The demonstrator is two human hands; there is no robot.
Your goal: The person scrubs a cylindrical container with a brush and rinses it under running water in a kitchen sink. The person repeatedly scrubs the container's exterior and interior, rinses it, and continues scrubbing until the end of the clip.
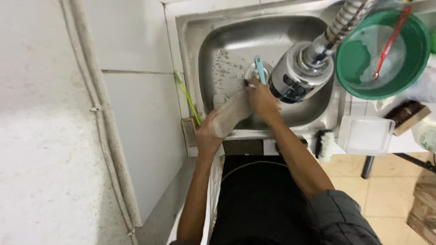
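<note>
Looking down over the steel sink (pixel 227 50), we see our 2 hands meeting on a pale, beige shoe (pixel 230 113) that lies tilted across the front rim of the basin, its toe end pointing toward the drain (pixel 254 72). Our left hand (pixel 206 136) is closed around the lower end of the shoe at the sink's front edge, fingers wrapped under it. Our right hand (pixel 262 99) is curled shut on a light blue toothbrush (pixel 260 69), whose handle sticks up over the drain, and the same hand presses against the upper end of the shoe; we cannot tell whether the bristles touch the shoe, since the hand hides them. Just beside the right hand hangs the big chrome tap head (pixel 299 72) on its ribbed hose. Water drops speckle the left wall of the basin. A green toothbrush (pixel 188 97) leans along the sink's left rim. To the right, on the counter, stands a green bowl (pixel 411 68) with a red stick in it, and near it lie a clear plastic box (pixel 365 135), a wooden scrub brush (pixel 408 115) and a small white brush (pixel 324 145) at the counter's front edge.
</note>
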